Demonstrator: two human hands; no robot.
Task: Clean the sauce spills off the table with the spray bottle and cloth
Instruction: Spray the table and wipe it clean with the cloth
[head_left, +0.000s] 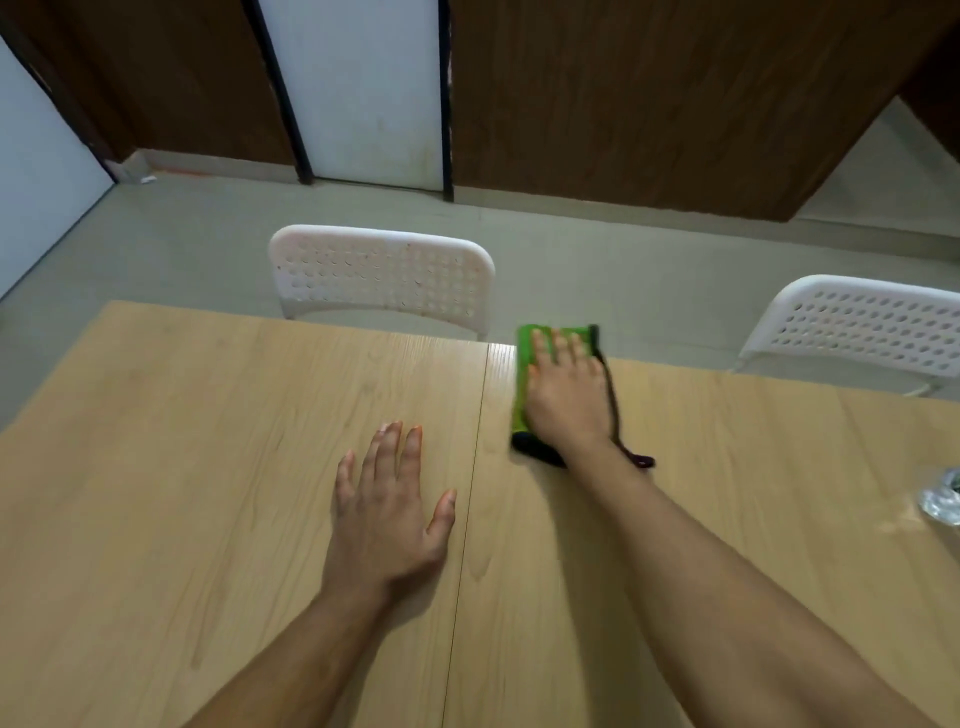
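Note:
A green cloth (524, 364) with a black edge lies folded near the far edge of the light wooden table (208, 441). My right hand (569, 395) presses flat on it with straight fingers and covers most of it. My left hand (389, 514) rests flat on the table with fingers spread, to the left of the seam between the two table halves. A clear object (943, 499), perhaps the spray bottle, shows partly at the right edge. I see no sauce on the wood.
Two white perforated chairs stand behind the table, one at the centre (382, 275) and one at the right (862, 327). Beyond them are a grey floor and brown wall panels.

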